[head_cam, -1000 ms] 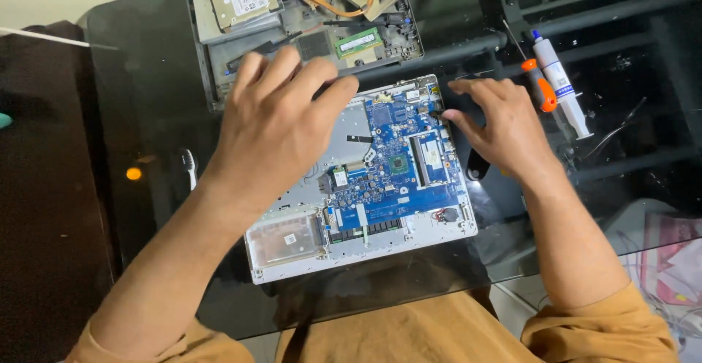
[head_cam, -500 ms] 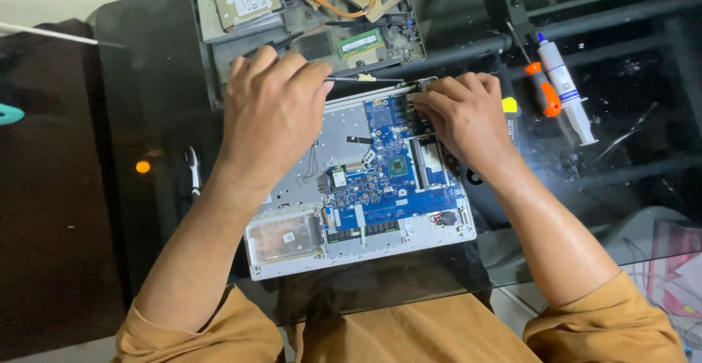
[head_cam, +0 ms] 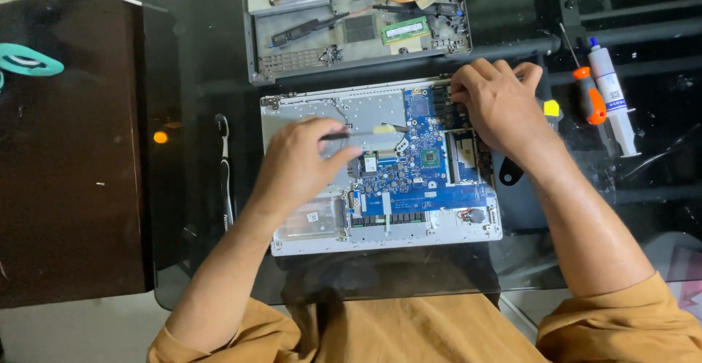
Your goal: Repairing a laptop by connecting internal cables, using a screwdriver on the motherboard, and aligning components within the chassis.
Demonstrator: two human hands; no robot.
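An opened silver laptop base (head_cam: 314,242) lies on the glass table with its blue motherboard (head_cam: 417,180) exposed. My left hand (head_cam: 300,169) hovers over the left half of the base and pinches a thin black tool (head_cam: 365,132) whose tip points right toward the board. My right hand (head_cam: 497,103) rests on the base's upper right corner, fingertips curled down on the board's edge, with nothing visibly held.
A grey laptop cover (head_cam: 292,59) with a drive, memory stick and copper heat pipe lies behind the base. An orange-handled screwdriver (head_cam: 589,96) and white syringe (head_cam: 614,100) lie to the right, a toothbrush (head_cam: 224,173) to the left. A dark wooden surface (head_cam: 73,151) adjoins on the left.
My left hand has drawn back from the base's top edge to its left half, carrying the thin black tool. My right hand stays at the upper right corner.
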